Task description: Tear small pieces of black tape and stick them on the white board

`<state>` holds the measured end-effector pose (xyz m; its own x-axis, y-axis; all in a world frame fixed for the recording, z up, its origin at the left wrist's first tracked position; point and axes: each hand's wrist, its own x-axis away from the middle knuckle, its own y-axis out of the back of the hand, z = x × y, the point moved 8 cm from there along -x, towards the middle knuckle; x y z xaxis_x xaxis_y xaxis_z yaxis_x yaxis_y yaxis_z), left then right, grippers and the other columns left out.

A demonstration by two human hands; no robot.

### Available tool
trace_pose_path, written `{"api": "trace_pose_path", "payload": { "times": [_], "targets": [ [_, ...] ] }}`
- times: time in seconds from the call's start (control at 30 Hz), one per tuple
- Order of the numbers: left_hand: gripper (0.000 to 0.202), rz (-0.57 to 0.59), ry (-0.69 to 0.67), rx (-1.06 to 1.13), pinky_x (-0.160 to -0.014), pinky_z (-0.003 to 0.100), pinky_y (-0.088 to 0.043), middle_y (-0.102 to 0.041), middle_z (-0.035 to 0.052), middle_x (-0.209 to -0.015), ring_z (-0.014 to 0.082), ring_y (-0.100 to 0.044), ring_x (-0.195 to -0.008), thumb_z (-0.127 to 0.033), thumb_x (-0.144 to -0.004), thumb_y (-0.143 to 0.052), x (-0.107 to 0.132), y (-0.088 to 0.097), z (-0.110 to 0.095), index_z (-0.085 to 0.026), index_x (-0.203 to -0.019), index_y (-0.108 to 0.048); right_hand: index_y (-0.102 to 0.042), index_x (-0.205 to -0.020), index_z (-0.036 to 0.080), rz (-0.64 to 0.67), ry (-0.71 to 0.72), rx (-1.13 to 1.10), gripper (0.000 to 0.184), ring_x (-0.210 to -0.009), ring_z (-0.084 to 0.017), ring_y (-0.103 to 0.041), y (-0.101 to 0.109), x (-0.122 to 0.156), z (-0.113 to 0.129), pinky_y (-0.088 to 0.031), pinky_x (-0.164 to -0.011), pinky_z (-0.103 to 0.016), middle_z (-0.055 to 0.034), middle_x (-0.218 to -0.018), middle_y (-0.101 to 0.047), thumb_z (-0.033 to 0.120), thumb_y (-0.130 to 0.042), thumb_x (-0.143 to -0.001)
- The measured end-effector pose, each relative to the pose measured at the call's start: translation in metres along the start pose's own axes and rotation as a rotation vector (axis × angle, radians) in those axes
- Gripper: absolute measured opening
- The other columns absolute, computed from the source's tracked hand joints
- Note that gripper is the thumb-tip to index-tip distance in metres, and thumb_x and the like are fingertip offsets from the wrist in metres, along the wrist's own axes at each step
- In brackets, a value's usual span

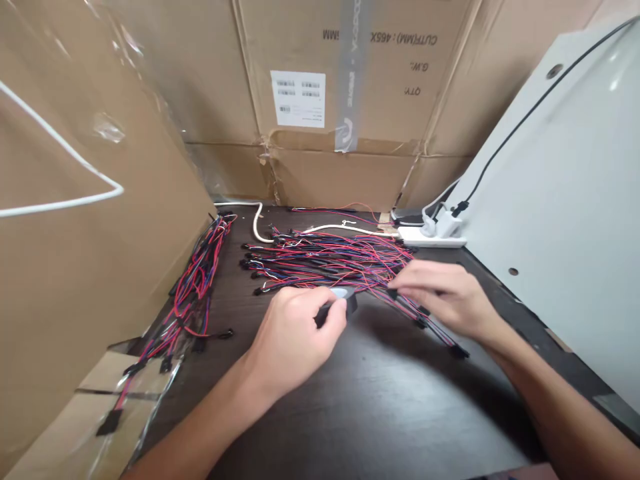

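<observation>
My left hand point(305, 327) is closed around a roll of black tape point(352, 304), whose pale inner ring shows at the top. To the right, my right hand point(447, 297) pinches a small black connector point(393, 293) at the near right edge of a wire pile. This pile of red, blue and black wires point(325, 257) lies across the dark table, its black plugs at both ends. Several wires run under my right hand to black connectors point(459, 351) nearer me. My fingertips partly hide what they grip.
A second wire bundle point(195, 280) lies on the left beside a large cardboard box point(100, 267). At the back stands another carton point(340, 173). A white power strip point(433, 239) with plugs sits by a white panel point(560, 200) at the right.
</observation>
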<state>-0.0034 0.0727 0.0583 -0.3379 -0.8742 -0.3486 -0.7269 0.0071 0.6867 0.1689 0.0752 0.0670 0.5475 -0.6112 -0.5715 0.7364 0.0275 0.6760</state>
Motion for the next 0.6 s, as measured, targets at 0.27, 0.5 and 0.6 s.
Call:
{"api": "trace_pose_path", "payload": {
  "times": [0.27,0.5,0.6],
  "targets": [
    [0.033,-0.013,-0.071,-0.082,-0.048,0.021,-0.027,-0.052,-0.0032,-0.048,0.0047,-0.041,-0.043,-0.02,-0.086,-0.049,0.001,-0.003,-0.001,-0.012,-0.056,-0.061,-0.029,-0.151,0.017,0.122,-0.629,0.138,0.072,-0.061,-0.014,-0.056,0.049,0.047,-0.097,-0.047,-0.061,-0.025,0.0007,-0.07,-0.061,0.017,-0.051,-0.083],
    [0.033,0.012,-0.076,-0.107,-0.048,0.021,-0.028,-0.053,-0.0031,-0.049,0.0052,-0.042,-0.043,-0.021,-0.086,-0.048,0.0,-0.005,-0.002,-0.012,-0.058,-0.062,-0.04,-0.144,0.013,0.391,-0.973,0.324,0.069,-0.062,-0.013,-0.056,0.052,0.083,-0.129,-0.043,-0.061,-0.022,0.0018,-0.068,-0.06,0.006,-0.048,-0.076],
    [0.034,0.011,-0.075,-0.115,-0.048,0.022,-0.028,-0.052,-0.0033,-0.048,0.0052,-0.042,-0.043,-0.021,-0.086,-0.048,-0.001,-0.005,-0.001,-0.012,-0.056,-0.061,-0.044,-0.14,0.012,0.46,-1.033,0.351,0.067,-0.067,-0.013,-0.058,0.052,0.088,-0.13,-0.044,-0.065,-0.021,0.0016,-0.07,-0.062,0.002,-0.046,-0.074]
  ]
}}
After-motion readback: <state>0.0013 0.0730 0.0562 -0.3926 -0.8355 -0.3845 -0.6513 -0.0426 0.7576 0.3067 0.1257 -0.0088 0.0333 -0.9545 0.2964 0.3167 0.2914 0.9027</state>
